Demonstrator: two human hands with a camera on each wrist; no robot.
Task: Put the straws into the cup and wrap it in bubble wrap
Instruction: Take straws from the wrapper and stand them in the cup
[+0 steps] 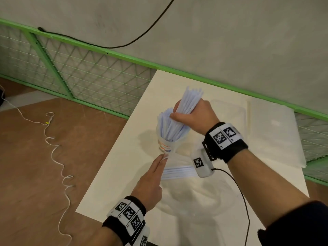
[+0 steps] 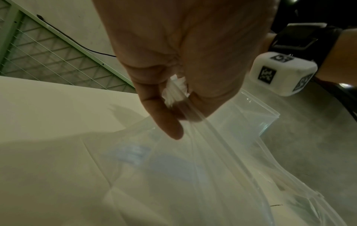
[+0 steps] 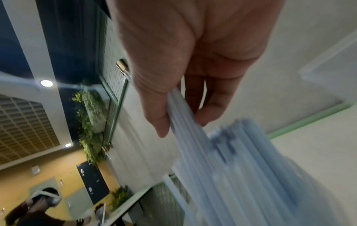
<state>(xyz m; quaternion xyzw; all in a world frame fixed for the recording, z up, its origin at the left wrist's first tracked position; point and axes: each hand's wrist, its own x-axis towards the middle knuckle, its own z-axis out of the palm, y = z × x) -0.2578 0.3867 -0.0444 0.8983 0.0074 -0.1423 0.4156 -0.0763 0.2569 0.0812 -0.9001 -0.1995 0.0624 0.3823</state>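
Note:
A small cup (image 1: 164,145) with coloured stripes stands on the white table (image 1: 124,166). My right hand (image 1: 177,110) grips a thick bundle of pale blue straws (image 1: 190,100), tilted, with the lower ends inside the cup. In the right wrist view thumb and fingers curl round the straws (image 3: 222,160). My left hand (image 1: 164,158) is just in front of the cup's base and pinches the edge of a clear plastic bag (image 2: 203,160) between thumb and fingers (image 2: 166,122). A few more straws (image 1: 179,172) lie flat in that bag.
A white sheet (image 1: 273,128) lies at the table's back right, with a clear plastic container (image 1: 229,110) beside it. A green mesh fence (image 1: 79,73) runs behind the table. A white cord (image 1: 56,157) trails on the brown floor to the left. A black wrist cable (image 1: 239,192) hangs over the table.

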